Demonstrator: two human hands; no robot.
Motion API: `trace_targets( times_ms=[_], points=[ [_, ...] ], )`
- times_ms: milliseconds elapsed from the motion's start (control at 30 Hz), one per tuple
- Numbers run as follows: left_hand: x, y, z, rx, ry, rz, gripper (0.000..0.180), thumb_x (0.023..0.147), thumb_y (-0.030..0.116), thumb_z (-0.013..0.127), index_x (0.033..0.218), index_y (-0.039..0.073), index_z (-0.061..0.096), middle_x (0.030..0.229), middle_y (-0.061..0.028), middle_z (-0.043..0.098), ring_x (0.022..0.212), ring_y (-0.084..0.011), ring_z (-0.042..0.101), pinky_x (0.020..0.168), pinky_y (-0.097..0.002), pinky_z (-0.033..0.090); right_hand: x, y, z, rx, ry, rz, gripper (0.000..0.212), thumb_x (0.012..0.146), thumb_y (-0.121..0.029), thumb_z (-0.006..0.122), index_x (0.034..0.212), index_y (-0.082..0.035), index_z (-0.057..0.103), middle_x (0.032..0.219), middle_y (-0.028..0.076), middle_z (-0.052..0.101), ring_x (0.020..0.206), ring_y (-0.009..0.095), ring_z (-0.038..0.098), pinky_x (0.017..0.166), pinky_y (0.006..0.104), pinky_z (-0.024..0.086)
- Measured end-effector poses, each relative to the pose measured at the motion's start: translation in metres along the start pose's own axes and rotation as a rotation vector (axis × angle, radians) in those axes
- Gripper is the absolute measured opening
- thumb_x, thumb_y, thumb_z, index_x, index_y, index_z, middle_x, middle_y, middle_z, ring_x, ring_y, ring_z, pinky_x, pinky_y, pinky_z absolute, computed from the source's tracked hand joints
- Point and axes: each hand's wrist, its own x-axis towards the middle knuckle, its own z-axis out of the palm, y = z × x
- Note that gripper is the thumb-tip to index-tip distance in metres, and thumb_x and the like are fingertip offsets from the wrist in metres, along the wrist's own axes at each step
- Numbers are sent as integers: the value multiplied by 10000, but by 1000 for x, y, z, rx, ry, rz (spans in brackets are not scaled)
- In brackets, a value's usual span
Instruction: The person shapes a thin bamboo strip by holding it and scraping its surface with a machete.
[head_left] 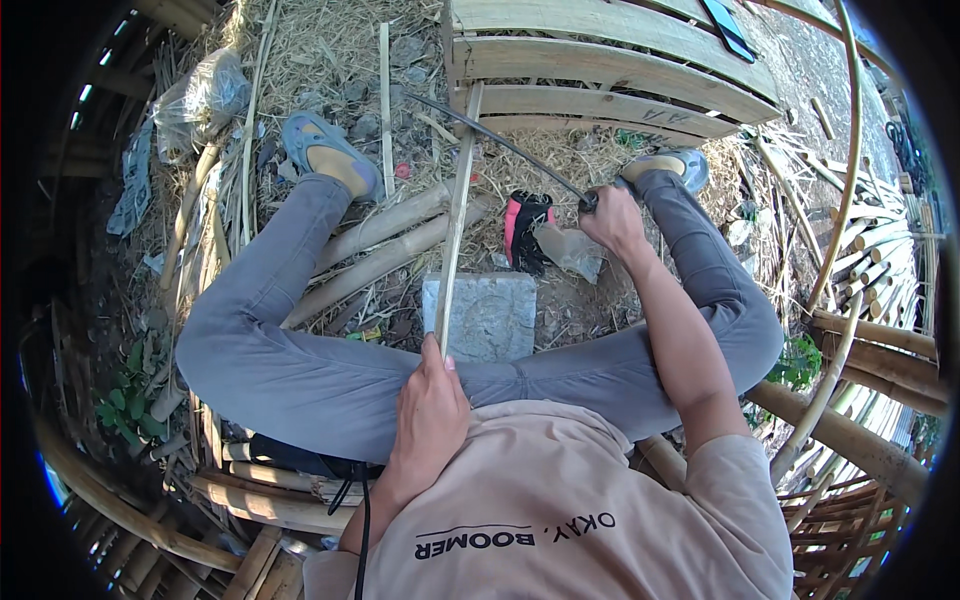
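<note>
In my left hand (433, 405), close to my lap, the near end of a long pale bamboo strip (455, 235) is gripped. The strip slants away from me, and its far end comes up against the corner of a wooden slatted crate (620, 62). My right hand (614, 222) is closed around the dark handle of a long thin-bladed knife (520, 152). Its blade points to the far left and crosses the strip near the strip's far end. Whether the edge cuts into the bamboo I cannot tell.
Between my legs lie a pale stone block (485, 315), bamboo poles (390, 245), and a pink and black cloth item (527, 230) beside a clear plastic bag (570, 250). A phone (728, 30) rests on the crate. Cut bamboo pieces (870, 260) are piled at right.
</note>
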Motion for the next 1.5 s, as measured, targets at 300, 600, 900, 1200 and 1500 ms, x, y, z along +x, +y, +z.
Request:
trace_targets(
  times_ms=[300,600,900,1200,1500],
  points=[
    [13,-3,-5,-152,-78,-21,405,1018,105,417,1343,-135,380,849,-365,620,781,-539,611,692,-602,459,-5,-16,4,19,-141,-130,246,666,-167,656,860,-63,766,791,243,691,837,407,679,842,460,546],
    [9,-13,-3,-194,-35,0,363,1023,113,404,1310,-110,404,831,-361,614,788,-554,599,684,-606,448,-5,-27,-7,17,-58,-159,244,658,-132,623,843,-54,761,763,252,683,813,412,685,824,467,556],
    [8,-19,0,-173,-42,-18,354,1026,123,405,1310,-88,396,822,-353,615,785,-551,595,677,-612,441,-4,-25,6,18,-111,-82,223,650,-129,620,808,-39,748,761,240,689,817,411,690,832,466,557],
    [5,-14,1,-115,-4,15,375,1025,121,411,1329,-98,391,792,-340,612,757,-542,598,662,-615,429,3,-6,8,-23,8,-30,235,651,-164,648,809,-15,737,819,279,688,861,417,686,848,474,554],
    [5,-9,1,-68,-4,19,379,1017,100,424,1326,-116,391,812,-343,627,757,-529,614,656,-585,471,-9,-30,-15,-77,-108,-184,266,628,-182,652,838,-57,758,769,245,688,801,408,689,824,467,560]
  ],
)
